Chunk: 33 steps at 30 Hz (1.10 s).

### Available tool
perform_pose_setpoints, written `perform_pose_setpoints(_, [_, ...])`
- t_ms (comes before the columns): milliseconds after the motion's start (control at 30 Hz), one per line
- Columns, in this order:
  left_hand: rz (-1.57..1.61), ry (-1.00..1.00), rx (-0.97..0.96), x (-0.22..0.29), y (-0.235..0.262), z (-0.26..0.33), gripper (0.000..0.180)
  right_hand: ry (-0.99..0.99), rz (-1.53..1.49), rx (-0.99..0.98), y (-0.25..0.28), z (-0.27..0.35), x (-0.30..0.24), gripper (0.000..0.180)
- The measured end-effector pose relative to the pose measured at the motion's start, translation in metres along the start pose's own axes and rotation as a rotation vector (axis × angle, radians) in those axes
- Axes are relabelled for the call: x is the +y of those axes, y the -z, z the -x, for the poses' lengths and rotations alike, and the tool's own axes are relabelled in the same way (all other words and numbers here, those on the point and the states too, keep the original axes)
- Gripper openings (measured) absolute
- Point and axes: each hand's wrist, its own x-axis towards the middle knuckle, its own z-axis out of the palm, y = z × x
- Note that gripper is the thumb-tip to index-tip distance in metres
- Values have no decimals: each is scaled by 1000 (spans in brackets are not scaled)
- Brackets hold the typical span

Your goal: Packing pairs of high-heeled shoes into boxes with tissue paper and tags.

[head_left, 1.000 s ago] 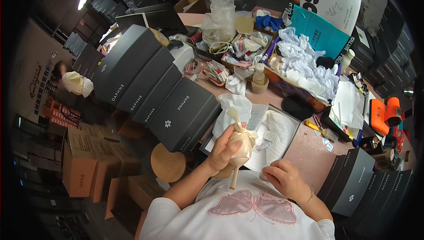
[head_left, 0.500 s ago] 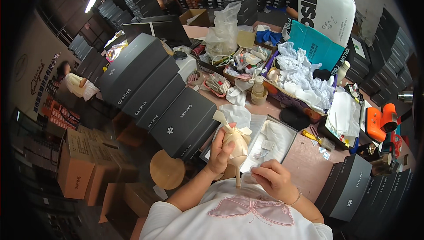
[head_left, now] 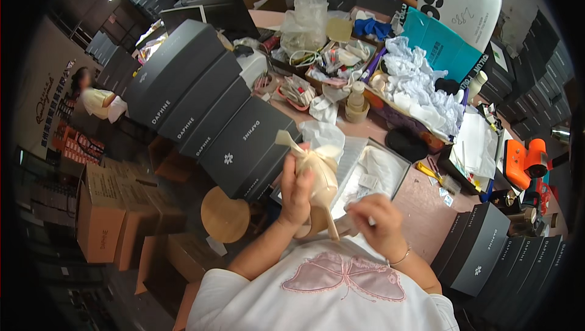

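My left hand (head_left: 295,196) grips a cream high-heeled shoe (head_left: 323,183) with a ribbon bow, its thin heel pointing down toward me. Close to the right of the heel is my right hand (head_left: 381,226), fingers curled and pinched together, slightly blurred. Whether a small pale thing sits between those fingertips cannot be made out. Just beyond both hands lies an open shoebox (head_left: 404,172) lined with white tissue paper (head_left: 376,165), partly hidden by the shoe and my hands.
Stacked dark shoeboxes (head_left: 234,142) rise at the left, more (head_left: 478,249) at the right. A bin of crumpled paper (head_left: 414,87), a bottle (head_left: 356,101), a yellow-handled brush (head_left: 448,197) and an orange tool (head_left: 518,163) crowd the table. A round stool (head_left: 225,214) and cartons (head_left: 100,221) stand left.
The shoe has turned in my left hand, its heel swinging slightly rightward. My right hand has lifted and moved a little away from the heel. The whole view has shifted slightly.
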Motion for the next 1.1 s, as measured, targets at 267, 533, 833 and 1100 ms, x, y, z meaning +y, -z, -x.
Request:
perform_pose_setpoints(267, [-140,-103,-8,-3,7,-16,53,-304,-51,-28,5,10,45,10])
perform_pose_setpoints(533, [-316,-97,2,-22,11,-28,52,-370,-3,-33,10,-8,100,9])
perform_pose_setpoints(833, [-247,-63,-35,-42,29,-30,64,-396,71,168,28,-108,204,12])
perform_pose_setpoints(1100, [-218,-3,-258,-57,38,-49,72,-231,621,56,41,-164,291,33])
